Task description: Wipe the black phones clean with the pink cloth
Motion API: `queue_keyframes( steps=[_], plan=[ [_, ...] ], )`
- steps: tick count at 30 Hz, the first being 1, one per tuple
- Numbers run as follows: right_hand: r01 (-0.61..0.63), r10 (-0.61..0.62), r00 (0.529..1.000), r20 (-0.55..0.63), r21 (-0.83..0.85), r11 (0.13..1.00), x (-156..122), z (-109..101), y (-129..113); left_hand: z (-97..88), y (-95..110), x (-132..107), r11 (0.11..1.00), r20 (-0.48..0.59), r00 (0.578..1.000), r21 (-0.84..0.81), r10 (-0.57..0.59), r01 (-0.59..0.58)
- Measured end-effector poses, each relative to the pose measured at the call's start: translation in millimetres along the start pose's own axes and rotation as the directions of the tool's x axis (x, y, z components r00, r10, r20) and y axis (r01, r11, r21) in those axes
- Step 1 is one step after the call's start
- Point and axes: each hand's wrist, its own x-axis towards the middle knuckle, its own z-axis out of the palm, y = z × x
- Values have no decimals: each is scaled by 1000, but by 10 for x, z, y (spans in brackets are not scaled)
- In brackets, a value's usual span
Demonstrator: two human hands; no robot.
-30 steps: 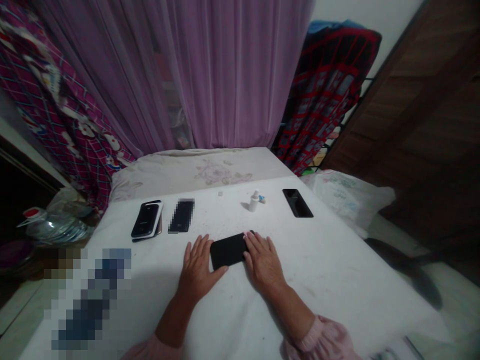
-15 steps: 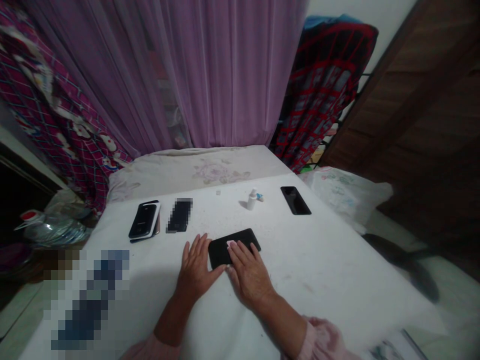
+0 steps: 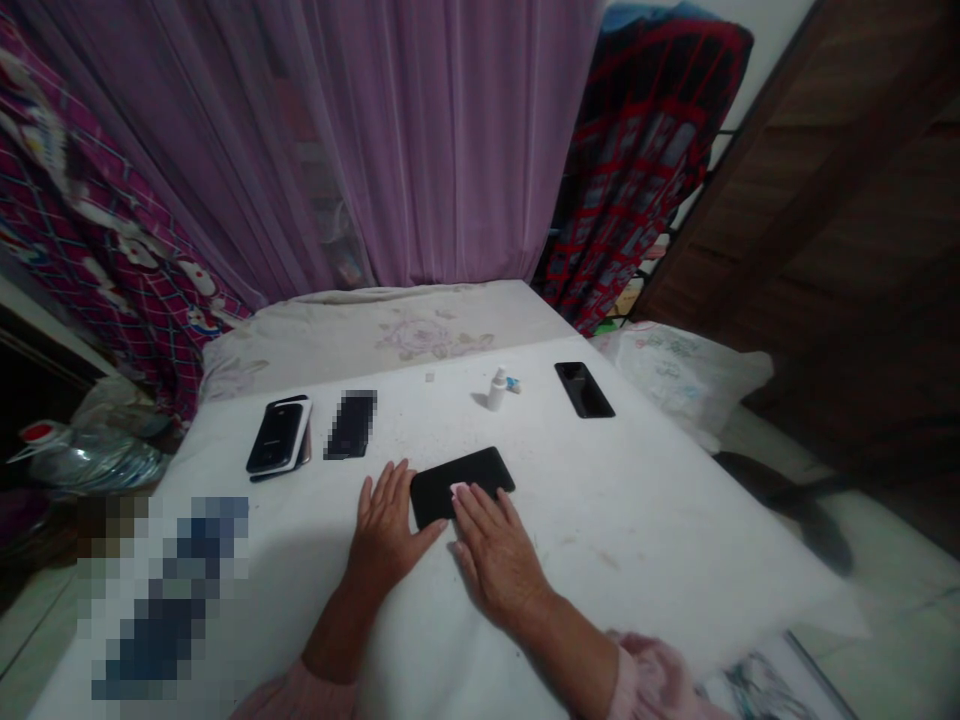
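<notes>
A black phone (image 3: 472, 470) lies face up on the white table (image 3: 637, 520), near its middle. My left hand (image 3: 386, 525) rests flat on the table at the phone's left end, fingers stretched out, thumb against the phone's near edge. My right hand (image 3: 495, 545) lies over the phone's near left part with fingers extended; a small pale pink thing shows under its fingertips on the screen, too small to name.
Two stacked phones (image 3: 277, 435) and a blurred dark phone (image 3: 350, 425) lie at the left back. A small white bottle (image 3: 496, 388) and another black phone (image 3: 583, 389) sit at the back right. A bed (image 3: 375, 335), purple curtain and hanging blankets stand behind.
My right hand has slid left from the phone's right end to its near left part. My left hand has stayed in place. The view has tilted slightly.
</notes>
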Motion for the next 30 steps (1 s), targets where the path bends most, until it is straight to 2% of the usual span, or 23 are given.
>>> queue_keyframes(
  steps=[3, 8, 10, 13, 17, 19, 21, 27, 30],
  plan=[
    [-17, 17, 1000, 7, -8, 1000, -78, -62, 50, 2, -10, -1, 1000, 1, 1000, 18, 14, -14],
    [-169, 167, 986, -30, -112, 979, -222, -140, 341, 8, -16, -1, 1000, 14, 1000, 15, 10, -10],
    [-197, 194, 980, -37, -132, 971, -241, -138, 374, 10, -9, 0, 1000, 13, 1000, 9, 4, -4],
    [-155, 155, 988, -16, -109, 982, -206, -117, 255, 3, 9, 4, 1000, 8, 1000, 5, -4, 4],
    [-35, 35, 999, 26, -20, 999, -130, -95, -8, -25, 32, 17, 1000, 16, 1000, 8, -5, 5],
    [-5, 5, 1000, 26, 3, 1000, -128, -94, -50, -34, 35, 21, 1000, 17, 1000, 12, -2, 2],
    [-22, 22, 1000, 12, -4, 1000, -159, -102, 4, -34, 32, 22, 1000, 12, 1000, 9, -6, 6],
    [-199, 198, 980, -19, -132, 971, -287, -163, 366, -16, 5, 13, 1000, 19, 1000, -18, -8, 8],
    [-202, 203, 979, -12, -142, 969, -273, -173, 425, -13, -6, 13, 1000, 36, 999, -21, -1, 2]
  ],
)
